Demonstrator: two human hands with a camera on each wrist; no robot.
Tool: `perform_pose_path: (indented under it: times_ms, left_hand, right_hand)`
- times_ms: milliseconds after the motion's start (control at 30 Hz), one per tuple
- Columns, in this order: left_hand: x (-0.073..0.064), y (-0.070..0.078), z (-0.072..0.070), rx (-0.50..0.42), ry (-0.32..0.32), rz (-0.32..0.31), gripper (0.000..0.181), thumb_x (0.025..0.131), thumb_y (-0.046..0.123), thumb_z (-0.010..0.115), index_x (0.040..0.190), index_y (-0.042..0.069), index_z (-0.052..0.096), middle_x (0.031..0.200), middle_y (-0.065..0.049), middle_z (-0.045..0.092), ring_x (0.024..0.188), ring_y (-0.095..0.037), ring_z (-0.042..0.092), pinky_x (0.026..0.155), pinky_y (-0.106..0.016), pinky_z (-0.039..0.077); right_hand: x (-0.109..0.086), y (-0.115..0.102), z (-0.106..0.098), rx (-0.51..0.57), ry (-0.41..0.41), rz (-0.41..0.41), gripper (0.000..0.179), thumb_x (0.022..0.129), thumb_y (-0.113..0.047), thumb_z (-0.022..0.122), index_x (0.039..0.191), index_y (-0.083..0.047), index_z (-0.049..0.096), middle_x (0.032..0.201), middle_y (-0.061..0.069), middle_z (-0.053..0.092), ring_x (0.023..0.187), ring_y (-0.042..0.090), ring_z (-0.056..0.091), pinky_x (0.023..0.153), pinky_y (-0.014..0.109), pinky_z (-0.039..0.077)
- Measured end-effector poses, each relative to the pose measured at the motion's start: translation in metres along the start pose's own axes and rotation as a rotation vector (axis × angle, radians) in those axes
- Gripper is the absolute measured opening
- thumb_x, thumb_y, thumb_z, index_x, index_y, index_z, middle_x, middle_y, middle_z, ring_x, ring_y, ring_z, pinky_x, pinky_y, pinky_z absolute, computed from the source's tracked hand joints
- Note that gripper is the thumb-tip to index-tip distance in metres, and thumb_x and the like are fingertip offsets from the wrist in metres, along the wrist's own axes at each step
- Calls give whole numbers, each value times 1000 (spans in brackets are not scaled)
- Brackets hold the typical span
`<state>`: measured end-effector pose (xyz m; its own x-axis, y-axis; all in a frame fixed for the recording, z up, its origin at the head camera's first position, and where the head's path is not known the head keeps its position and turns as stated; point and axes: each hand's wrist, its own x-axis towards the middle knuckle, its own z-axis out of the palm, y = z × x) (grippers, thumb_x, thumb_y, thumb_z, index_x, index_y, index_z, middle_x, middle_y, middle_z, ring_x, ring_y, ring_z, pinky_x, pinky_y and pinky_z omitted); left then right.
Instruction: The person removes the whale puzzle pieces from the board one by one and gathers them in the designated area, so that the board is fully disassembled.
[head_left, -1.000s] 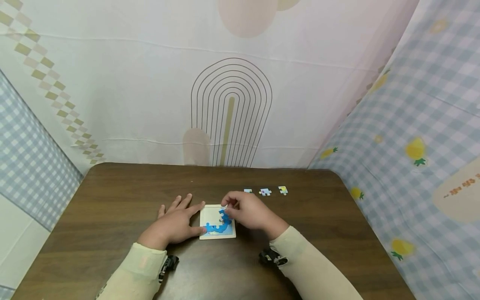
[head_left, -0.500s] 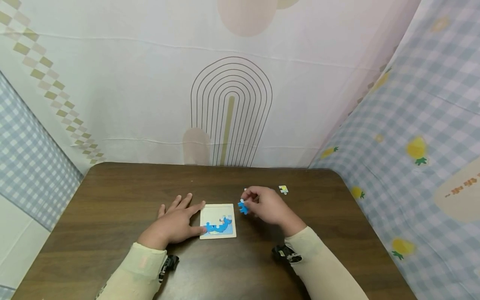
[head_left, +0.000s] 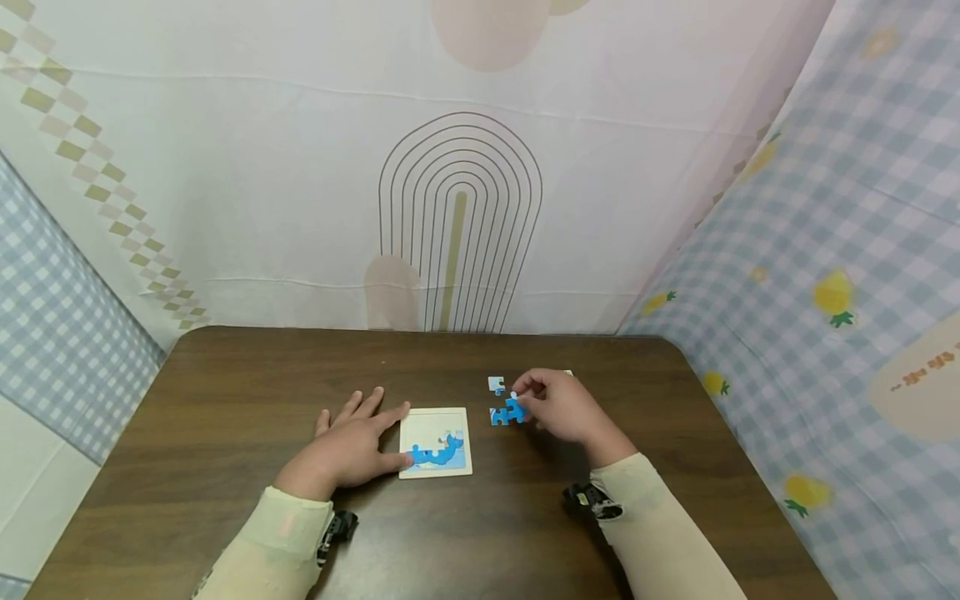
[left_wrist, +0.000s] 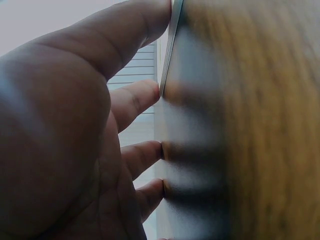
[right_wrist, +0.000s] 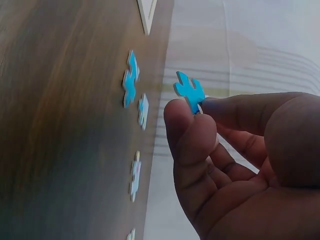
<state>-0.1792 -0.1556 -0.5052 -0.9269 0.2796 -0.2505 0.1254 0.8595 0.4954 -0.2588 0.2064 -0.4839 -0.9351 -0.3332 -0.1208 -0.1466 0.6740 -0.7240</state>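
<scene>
My right hand (head_left: 558,406) pinches a blue jigsaw piece (right_wrist: 189,92) between thumb and fingers, raised off the table in the right wrist view. Another blue piece (head_left: 498,417) lies on the table just beside it, to the right of the puzzle tray. That square, pale-rimmed puzzle tray (head_left: 435,474) has joined blue pieces (head_left: 438,455) along its bottom and lower right; its upper part shows bare. My left hand (head_left: 348,450) lies spread at the tray's left side, thumb and index finger touching its edge, the other fingertips on the table.
Behind the blue piece lies a light-coloured piece (head_left: 496,384). Two more pale pieces, one (right_wrist: 135,177) and another (right_wrist: 131,235) at the frame's bottom, lie in a row in the right wrist view; my right hand mostly covers them in the head view. A patterned cloth (head_left: 300,208) hangs behind the brown table (head_left: 262,375).
My right hand has moved right, away from the tray, taking blue jigsaw from its upper right. One blue piece now lies on the table. The left hand has stayed put.
</scene>
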Motion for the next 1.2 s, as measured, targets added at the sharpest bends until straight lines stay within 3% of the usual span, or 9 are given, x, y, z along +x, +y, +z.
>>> perform_pose_path:
  times_ms: [267,533,867,1200]
  left_hand:
    - [1,-2,2,3,4,2,90,99,65,79,176,35,42,189,-18,17,174,-55,10,125,-92,4]
    - [0,-2,1,-2,3,-1,91,99,65,79,176,35,42,189,-18,16,174,-54,10,126,-92,3]
    - [1,-2,2,-3,-1,-4,91,99,66,79,176,36,41,190,-17,16,174,-54,9,126,-92,3]
    - [1,-2,2,-5,-4,-4,91,99,66,79,176,36,41,190,-17,16,174,-54,9,126,-92,3]
  right_hand:
    - [0,14,-12,17,5,79,13,111,-12,71,123,-12,76,99,7,75,83,24,78,71,38,66]
    - [2,29,-20,30,-2,105,14,112,-11,67,123,-7,74,98,10,76,79,21,75,72,38,65]
    - [4,42,-21,66,-23,169,11,111,-8,67,119,-5,75,94,12,75,77,21,76,70,38,67]
    - [6,45,-19,24,-12,185,12,111,-8,67,117,-6,77,90,10,74,74,19,74,66,36,64]
